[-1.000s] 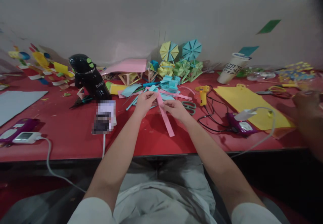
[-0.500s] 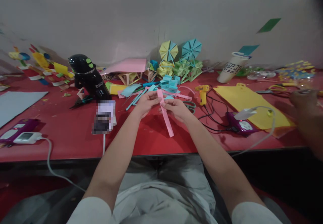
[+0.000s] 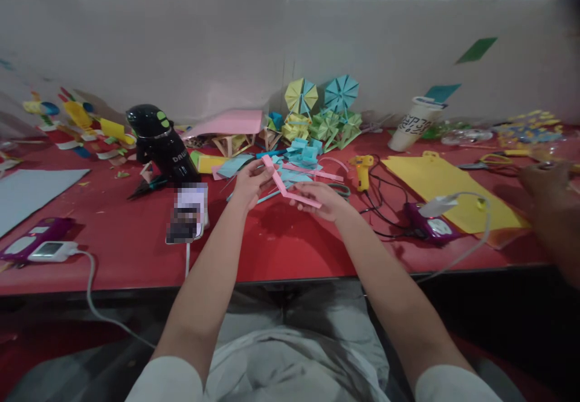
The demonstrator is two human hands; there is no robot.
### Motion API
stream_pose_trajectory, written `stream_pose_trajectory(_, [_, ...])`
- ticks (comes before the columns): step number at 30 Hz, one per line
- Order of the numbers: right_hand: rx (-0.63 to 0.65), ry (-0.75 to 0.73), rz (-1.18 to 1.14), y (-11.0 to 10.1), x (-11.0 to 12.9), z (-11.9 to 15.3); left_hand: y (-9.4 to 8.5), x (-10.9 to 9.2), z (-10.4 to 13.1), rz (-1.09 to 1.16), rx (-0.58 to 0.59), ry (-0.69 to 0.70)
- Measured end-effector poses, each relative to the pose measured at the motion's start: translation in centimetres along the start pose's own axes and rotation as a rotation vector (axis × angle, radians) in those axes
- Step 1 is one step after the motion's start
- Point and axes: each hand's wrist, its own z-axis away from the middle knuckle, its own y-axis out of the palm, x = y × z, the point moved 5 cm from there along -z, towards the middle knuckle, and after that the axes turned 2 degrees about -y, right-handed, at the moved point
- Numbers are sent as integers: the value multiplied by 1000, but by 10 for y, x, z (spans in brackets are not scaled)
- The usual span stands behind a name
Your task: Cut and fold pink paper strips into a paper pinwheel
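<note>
A pink paper strip [image 3: 280, 183], bent at an angle near its middle, is held up between my two hands over the red table. My left hand [image 3: 254, 183] pinches its upper left arm. The lower right arm of the strip rests in the fingers of my right hand [image 3: 317, 197]. Just behind the hands lie cut blue paper pieces [image 3: 304, 153] and more pink strips [image 3: 317, 173]. Green-handled scissors [image 3: 341, 189] are partly hidden beyond my right hand.
Folded paper flowers [image 3: 342, 94] stand against the grey partition. A black bottle [image 3: 165, 148] and a phone [image 3: 189, 211] are at left. To the right are a yellow glue gun [image 3: 362, 171], its cable, a cup [image 3: 414, 125] and yellow sheets [image 3: 448, 190]. Another person's hand [image 3: 546, 181] reaches in.
The pink strip has gone from nearly straight, slanting downward, to bent in a V. My hands have moved apart, the left one shifting leftward.
</note>
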Motion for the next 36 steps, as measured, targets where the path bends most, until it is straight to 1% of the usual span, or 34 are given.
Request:
stream_pose_trajectory(2, [22,-4,-118,-1,4,1,1,0,1,4,2,8])
stream_pose_trajectory(4, [53,-48,-161,1,6,2,2,-1,2,6,5,18])
stream_pose_trajectory(6, [51,-115,-119,3,5,1,4,0,4,1,10,24])
stream_pose_trajectory(9, [-27,-210,-31,2,1,-3,8,3,6,-36,29,20])
stream_pose_trajectory(11, [-62,-235,-13,1,-2,-6,11,6,7,-70,43,11])
stream_pose_trajectory(14, [-75,-220,-50,-1,-7,-11,17,11,9,-109,80,-12])
stream_pose_trajectory(17, [-67,-166,-106,-2,-10,-13,20,14,10,-110,115,-23])
stream_pose_trajectory(20, [-41,-131,-84,0,-11,-13,21,15,10,-103,138,-31])
stream_pose_trajectory(28, [-76,-162,-26,-1,-12,-13,21,16,11,-118,171,-49])
stream_pose_trajectory(36, [-99,-153,7,-1,-9,-11,22,17,10,-195,260,-28])
